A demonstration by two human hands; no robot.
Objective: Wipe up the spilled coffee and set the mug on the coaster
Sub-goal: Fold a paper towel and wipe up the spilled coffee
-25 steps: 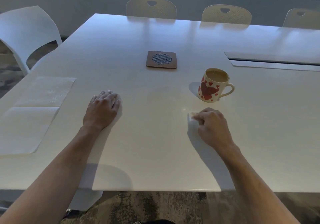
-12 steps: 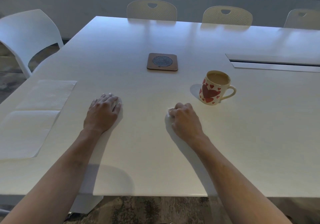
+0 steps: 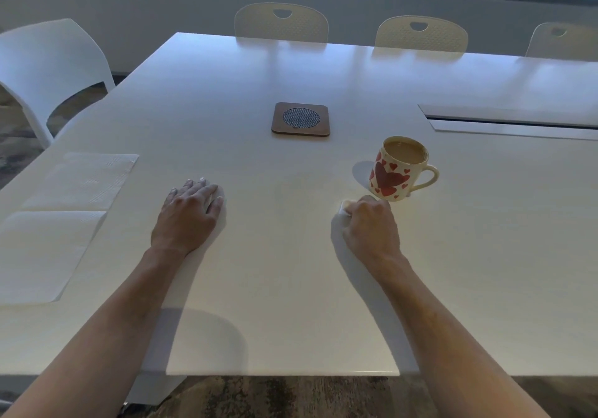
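A cream mug [image 3: 401, 168] with red hearts stands upright on the white table [image 3: 291, 288], holding milky coffee, its handle pointing right. My right hand [image 3: 372, 226] is fisted on a small wad of white tissue [image 3: 345, 207], pressed to the table just in front of the mug's base. A brown square coaster [image 3: 301, 119] with a round mesh centre lies farther back, left of the mug, with nothing on it. My left hand [image 3: 189, 213] lies flat on the table, fingers spread, holding nothing. I see no distinct coffee stain on the surface.
Two white paper napkins [image 3: 77, 181] [image 3: 42, 252] lie flat near the table's left edge. A cable slot [image 3: 511, 120] runs along the right rear. A white chair [image 3: 48, 68] stands at left, and beige chairs [image 3: 281, 22] line the far side.
My right hand with the tissue swept left, away from the mug, then came back right to the mug's base. The left hand, mug and coaster stayed put.
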